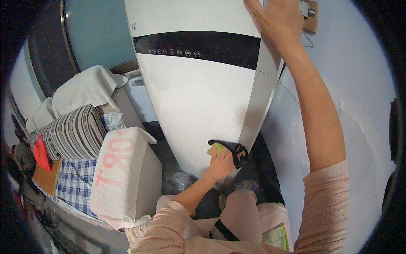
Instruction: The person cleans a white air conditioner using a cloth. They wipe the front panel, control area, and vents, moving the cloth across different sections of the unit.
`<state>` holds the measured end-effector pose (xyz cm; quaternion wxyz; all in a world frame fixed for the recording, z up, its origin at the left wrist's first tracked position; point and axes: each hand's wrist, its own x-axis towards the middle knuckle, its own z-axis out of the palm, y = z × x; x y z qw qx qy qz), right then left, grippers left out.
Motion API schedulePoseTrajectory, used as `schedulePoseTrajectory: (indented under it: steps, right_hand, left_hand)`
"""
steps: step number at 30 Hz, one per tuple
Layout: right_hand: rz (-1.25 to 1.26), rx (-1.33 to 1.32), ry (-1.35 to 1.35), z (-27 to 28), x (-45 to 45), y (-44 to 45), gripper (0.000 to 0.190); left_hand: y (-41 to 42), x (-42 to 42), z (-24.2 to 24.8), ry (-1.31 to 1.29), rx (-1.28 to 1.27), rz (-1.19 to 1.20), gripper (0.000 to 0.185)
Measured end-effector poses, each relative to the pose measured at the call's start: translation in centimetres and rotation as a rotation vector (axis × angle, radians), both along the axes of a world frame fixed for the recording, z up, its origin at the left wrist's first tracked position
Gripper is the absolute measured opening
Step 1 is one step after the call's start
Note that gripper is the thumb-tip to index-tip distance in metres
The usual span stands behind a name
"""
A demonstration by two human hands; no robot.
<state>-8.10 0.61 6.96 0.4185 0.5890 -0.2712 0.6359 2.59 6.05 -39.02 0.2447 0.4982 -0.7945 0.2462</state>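
Observation:
A tall white floor-standing air conditioner [203, 95] rises in front of me, crossed by a black control band [228, 49] with a row of round touch icons. Low on its front, near the right edge, my left hand [220, 165] presses a yellow-green pad or cloth [215, 149] to the panel. Black fabric [226, 144] bunches around that hand and spills over its right side. My right hand [279, 23] lies against the unit's upper right edge, thumb toward the front. The top of the picture cuts off its fingertips.
To the left, a sofa has a cloth-covered armrest [115, 171], a striped cushion [74, 133] and a red item [42, 154]. A wall [317, 133] runs close on the right, with a socket board [312, 19] high up. Clear plastic [179, 181] lies at the unit's base.

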Motion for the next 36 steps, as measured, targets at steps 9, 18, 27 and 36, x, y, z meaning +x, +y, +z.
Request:
schedulePoseTrajectory:
  steps: [9, 18, 27, 36]
  right_hand:
    - [-0.004, 0.023, 0.016, -0.2, -0.3, -0.2, 0.076]
    - [0.034, 0.049, 0.018, 0.2, -0.2, 0.3, 0.075]
    - [0.107, 0.097, -0.004, -0.5, 0.5, 0.7, 0.075]
    - [-0.024, 0.039, 0.034, -0.1, -0.1, 0.1, 0.075]
  left_hand:
    - [1.3, 0.5, -2.2, -0.036, 0.102, -0.058, 0.026]
    - [-0.9, 6.6, 7.1, -0.091, -0.091, 0.041, 0.066]
    - [-3.1, 8.6, 27.0, 0.122, -0.369, -0.080, 0.084]
    - [-4.5, 4.9, 29.4, 0.470, -0.471, -0.171, 0.083]
